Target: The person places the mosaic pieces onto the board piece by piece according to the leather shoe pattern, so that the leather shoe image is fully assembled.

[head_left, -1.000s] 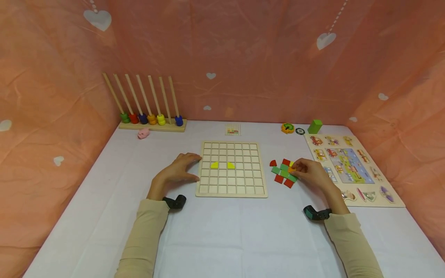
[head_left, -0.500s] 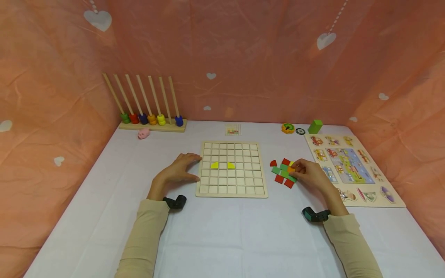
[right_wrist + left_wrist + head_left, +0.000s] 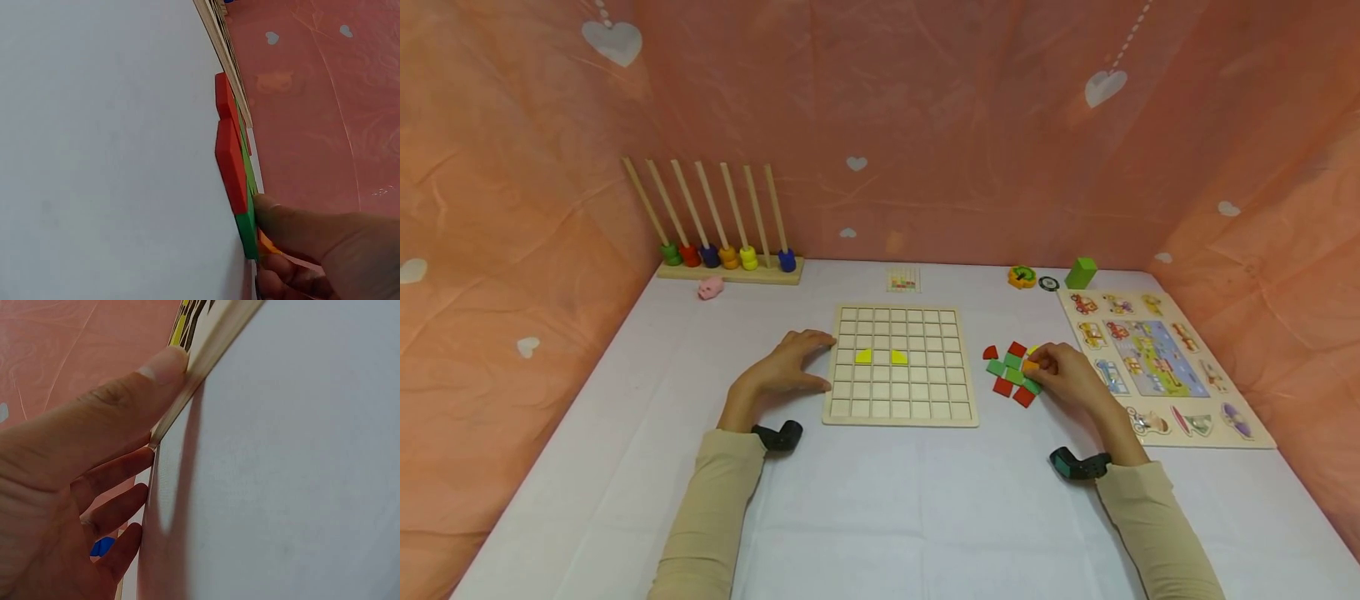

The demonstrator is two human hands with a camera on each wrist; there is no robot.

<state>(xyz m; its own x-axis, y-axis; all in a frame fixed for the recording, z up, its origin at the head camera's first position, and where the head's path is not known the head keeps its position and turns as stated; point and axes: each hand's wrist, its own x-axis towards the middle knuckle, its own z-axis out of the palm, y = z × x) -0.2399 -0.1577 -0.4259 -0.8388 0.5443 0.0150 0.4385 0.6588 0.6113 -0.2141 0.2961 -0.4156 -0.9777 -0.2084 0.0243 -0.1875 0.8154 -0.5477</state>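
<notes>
My left hand [image 3: 785, 364] rests its thumb and a fingertip against the left edge of a wooden grid board [image 3: 900, 423], thumb and fingers spread. In the left wrist view, the thumb [image 3: 112, 400] lies on the board's rim. Two yellow pieces [image 3: 862, 357] with a curved side sit in separate squares of the board. Right of it, my right hand [image 3: 1067, 372] pinches an orange tile [image 3: 1030, 367] at a cluster of green tiles [image 3: 1012, 375] and red tiles [image 3: 1003, 387]. In the right wrist view, orange shows between thumb and fingers. A yellow piece is partly hidden behind the fingertips.
A small pattern card [image 3: 903, 280] lies behind the board. Back left stand a peg abacus [image 3: 730, 277] and a pink pig [image 3: 711, 288]. To the right are a picture puzzle [image 3: 1165, 367], a green block [image 3: 1081, 273], a round black-and-white token [image 3: 1048, 283] and an orange tree piece [image 3: 1022, 277].
My right wrist has shifted slightly left, and the orange tile has turned a little at the fingertips. The left hand and the board stay put.
</notes>
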